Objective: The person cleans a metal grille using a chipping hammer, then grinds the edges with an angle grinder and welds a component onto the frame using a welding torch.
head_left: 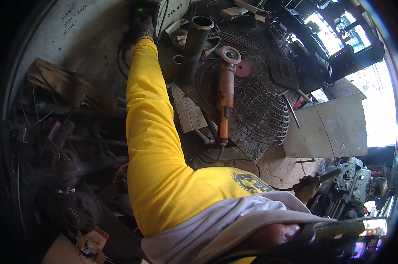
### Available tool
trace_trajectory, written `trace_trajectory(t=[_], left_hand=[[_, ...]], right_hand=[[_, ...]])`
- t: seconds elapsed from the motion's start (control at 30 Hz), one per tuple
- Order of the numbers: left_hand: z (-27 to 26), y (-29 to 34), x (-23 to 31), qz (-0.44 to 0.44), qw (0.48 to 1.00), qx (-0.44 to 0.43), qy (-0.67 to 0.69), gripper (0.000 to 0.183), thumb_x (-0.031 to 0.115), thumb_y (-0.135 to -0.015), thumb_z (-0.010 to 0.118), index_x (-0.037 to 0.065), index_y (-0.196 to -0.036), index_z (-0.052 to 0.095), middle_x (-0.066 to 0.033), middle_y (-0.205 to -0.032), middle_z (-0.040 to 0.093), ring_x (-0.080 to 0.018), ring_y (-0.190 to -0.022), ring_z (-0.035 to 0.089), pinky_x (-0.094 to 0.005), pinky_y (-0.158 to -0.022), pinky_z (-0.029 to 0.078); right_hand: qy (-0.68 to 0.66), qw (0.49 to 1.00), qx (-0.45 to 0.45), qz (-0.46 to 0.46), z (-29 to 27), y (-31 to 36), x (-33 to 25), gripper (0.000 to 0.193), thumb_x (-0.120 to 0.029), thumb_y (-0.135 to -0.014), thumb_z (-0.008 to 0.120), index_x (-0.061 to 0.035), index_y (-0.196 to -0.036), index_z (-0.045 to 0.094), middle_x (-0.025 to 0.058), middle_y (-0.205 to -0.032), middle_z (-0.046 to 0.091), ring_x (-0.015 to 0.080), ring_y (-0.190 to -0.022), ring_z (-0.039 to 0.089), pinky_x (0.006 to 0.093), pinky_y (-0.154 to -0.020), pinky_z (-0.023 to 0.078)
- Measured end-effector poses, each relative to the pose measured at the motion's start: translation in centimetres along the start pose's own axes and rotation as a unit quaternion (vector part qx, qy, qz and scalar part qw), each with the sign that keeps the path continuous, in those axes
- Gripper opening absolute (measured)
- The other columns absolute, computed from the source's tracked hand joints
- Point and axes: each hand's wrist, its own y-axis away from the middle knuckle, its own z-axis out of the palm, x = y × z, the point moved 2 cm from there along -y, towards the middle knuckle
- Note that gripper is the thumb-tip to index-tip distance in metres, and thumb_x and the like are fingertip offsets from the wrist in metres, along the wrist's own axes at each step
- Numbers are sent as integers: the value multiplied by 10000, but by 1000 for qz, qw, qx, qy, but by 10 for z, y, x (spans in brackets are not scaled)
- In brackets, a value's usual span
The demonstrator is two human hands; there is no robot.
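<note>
My left arm in a yellow sleeve reaches up to a grey box-shaped machine with a small green display, which looks like a welding power unit. My gloved left hand is at its dark front panel, just below the display; shadow hides the fingers. At the lower right, my gloved right hand is closed round a dark, long-handled electrode holder, whose cable trails to the left. Part of that hand is hidden behind my chest and the grey cloth.
An orange angle grinder lies on the dark metal table, beside an upright pipe, a reddish disc and a round wire grille. A metal sheet stands right, near a green machine. Brown cloth hangs left.
</note>
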Motion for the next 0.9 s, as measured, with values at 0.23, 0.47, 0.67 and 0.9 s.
trace_trajectory(t=[0.23, 0.47, 0.67, 0.9], left_hand=[[1, 5, 4, -30, 999, -13, 3, 549, 520, -846, 590, 164, -1263, 621, -162, -1279, 606, -358, -1212, 552, -430, -1034, 411], [1, -2, -2, -13, 1000, -3, -23, 531, 484, -850, 604, 138, -1253, 624, -168, -1275, 608, -358, -1205, 556, -440, -1025, 416], [3, -11, -8, -28, 999, -28, -25, 526, 483, -848, 606, 139, -1245, 630, -163, -1268, 614, -356, -1193, 566, -437, -1015, 426], [-2, -3, 0, -29, 999, -35, 11, 540, 495, -843, 599, 132, -1242, 629, -158, -1287, 602, -352, -1208, 554, -431, -1024, 416]], right_hand=[[2, 1000, 7, 3, -3, 4, 1, 329, -405, -945, 583, -104, -1070, 537, 5, -645, 501, 131, -509, 500, 291, -444, 456], [0, 1000, 11, 8, -3, 8, 1, 329, -413, -944, 581, -106, -1056, 543, 4, -645, 505, 130, -506, 500, 292, -440, 453], [2, 1000, 11, 12, -2, 11, 2, 329, -420, -942, 580, -109, -1043, 549, 3, -645, 507, 130, -503, 501, 292, -436, 450], [3, 1000, 12, 14, -2, 14, 2, 329, -428, -941, 579, -111, -1029, 555, 2, -645, 511, 130, -500, 501, 293, -431, 447]])
